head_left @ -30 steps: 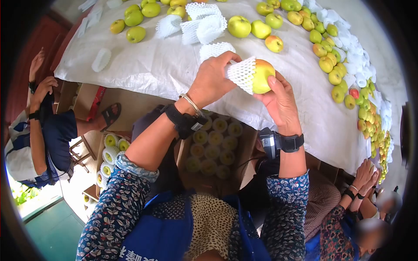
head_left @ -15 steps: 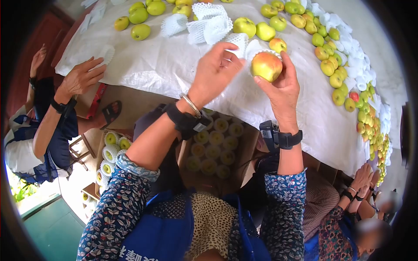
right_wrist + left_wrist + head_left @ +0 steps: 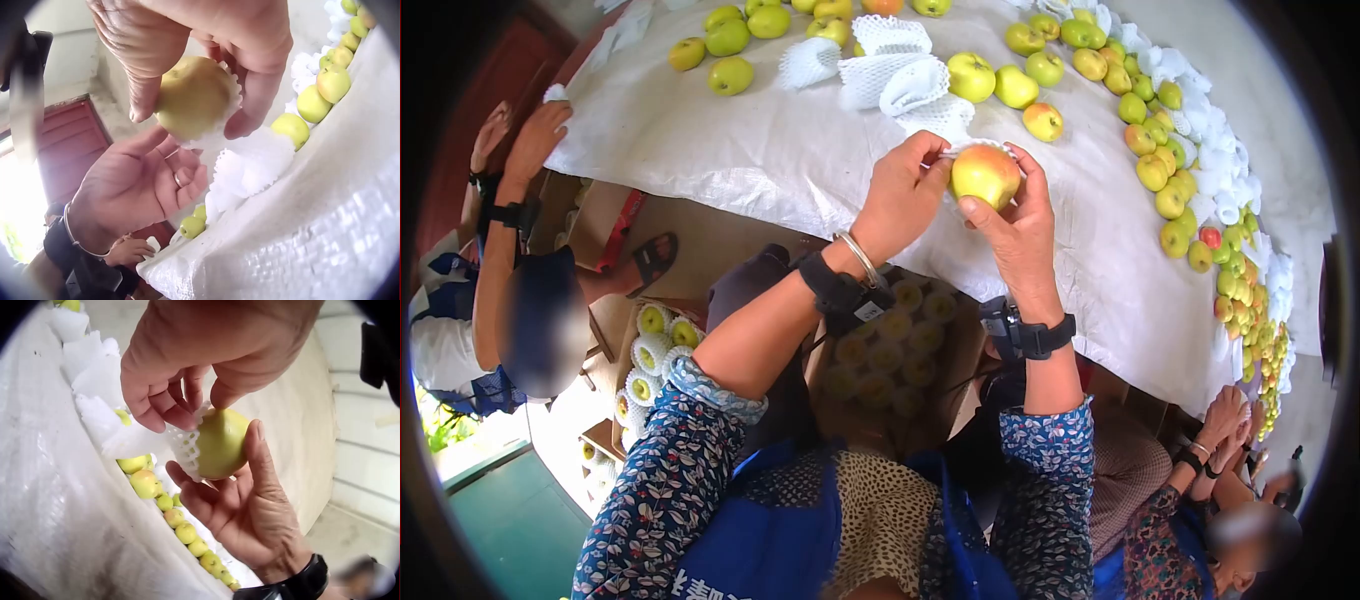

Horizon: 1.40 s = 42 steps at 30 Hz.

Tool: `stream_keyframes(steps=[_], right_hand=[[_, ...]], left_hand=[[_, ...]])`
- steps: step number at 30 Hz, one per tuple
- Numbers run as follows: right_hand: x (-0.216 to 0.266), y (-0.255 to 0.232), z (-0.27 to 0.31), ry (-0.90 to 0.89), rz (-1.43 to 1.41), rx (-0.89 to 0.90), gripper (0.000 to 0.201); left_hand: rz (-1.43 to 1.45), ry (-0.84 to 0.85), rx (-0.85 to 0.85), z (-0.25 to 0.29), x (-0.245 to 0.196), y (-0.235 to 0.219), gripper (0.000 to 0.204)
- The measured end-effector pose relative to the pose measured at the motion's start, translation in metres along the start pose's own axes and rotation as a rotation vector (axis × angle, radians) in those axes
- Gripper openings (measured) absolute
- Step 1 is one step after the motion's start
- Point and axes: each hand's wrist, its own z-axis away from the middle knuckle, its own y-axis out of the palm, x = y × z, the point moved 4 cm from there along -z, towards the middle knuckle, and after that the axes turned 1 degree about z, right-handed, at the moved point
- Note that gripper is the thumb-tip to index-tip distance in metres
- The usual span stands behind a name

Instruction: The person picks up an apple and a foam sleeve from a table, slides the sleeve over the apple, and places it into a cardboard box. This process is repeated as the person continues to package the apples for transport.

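In front of me a yellow-green apple [image 3: 985, 178] with a red blush sits partly in a white foam net [image 3: 187, 445], which covers its far side. My right hand [image 3: 1022, 225] grips the apple, thumb on the near side and fingers behind the net. From the left, my left hand [image 3: 897, 195] pinches the net's edge against the apple between thumb and curled fingers. The left wrist view shows the thumb tip at the apple's top. Just beyond my hands, loose foam nets [image 3: 912, 85] lie on the white-covered table [image 3: 700, 150].
Loose apples [image 3: 972, 77] lie behind the nets, and a long row of apples [image 3: 1170, 200] runs down the right. Below the table edge stands a box of netted apples [image 3: 880, 345]. Other people's hands [image 3: 535, 140] are at the left and right edges.
The left hand came off the net, then returned to pinch it again at the apple. The apple turned in the right hand and shifted slightly left. The person at left drew a hand back.
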Motion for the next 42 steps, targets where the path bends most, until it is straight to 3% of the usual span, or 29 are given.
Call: stream_keyframes(steps=[2,5,8,11,14,17,20,26,29,32,35,38,41,42], right_hand=[[0.003,0.003,0.001,0.051,-0.024,0.052,0.074],[0.003,0.002,0.002,0.224,-0.354,0.101,0.07],[0.006,0.0,0.003,0.209,-0.263,0.1,0.068],[0.001,-0.003,0.003,0.146,-0.206,0.006,0.065],[-0.007,-0.009,-0.001,0.169,-0.105,0.024,0.06],[-0.002,-0.008,0.0,0.179,-0.11,-0.082,0.056],[-0.004,-0.018,-0.001,0.036,-0.006,-0.227,0.055],[0.01,-0.02,0.0,-0.199,0.292,-0.338,0.061],[0.007,-0.02,-0.004,-0.227,0.235,-0.352,0.061],[0.007,-0.016,-0.004,-0.259,0.298,-0.323,0.059],[0.012,-0.012,-0.003,-0.305,0.664,-0.314,0.057],[0.007,-0.008,-0.004,-0.298,0.636,-0.296,0.058],[0.024,0.001,0.003,-0.5,0.558,-0.22,0.051],[0.024,0.0,0.003,-0.419,0.411,-0.191,0.046]], left_hand=[[-0.039,0.036,-0.081,0.004,-0.013,-0.001,0.011],[-0.076,0.057,-0.092,0.001,-0.014,-0.004,0.008],[-0.21,0.126,-0.088,0.003,-0.025,-0.005,0.009],[-0.242,0.32,-0.109,0.009,-0.041,-0.001,0.008],[-0.345,0.492,-0.094,0.011,-0.042,0.006,0.009],[-0.469,0.655,-0.015,0.017,-0.054,0.011,0.011],[-0.472,0.694,0.056,0.023,-0.054,0.015,0.013],[-0.228,0.53,0.023,0.03,-0.041,0.03,0.017],[0.099,0.279,0.018,0.024,-0.032,0.03,0.032],[0.243,-0.011,0.032,0.019,-0.02,0.028,0.058],[0.451,-0.204,0.074,0.014,-0.001,0.03,0.063],[0.409,-0.156,0.065,0.012,0.002,0.023,0.066],[0.743,-0.222,0.101,0.019,-0.012,0.031,0.065],[0.745,-0.21,0.099,0.017,-0.016,0.028,0.067]])
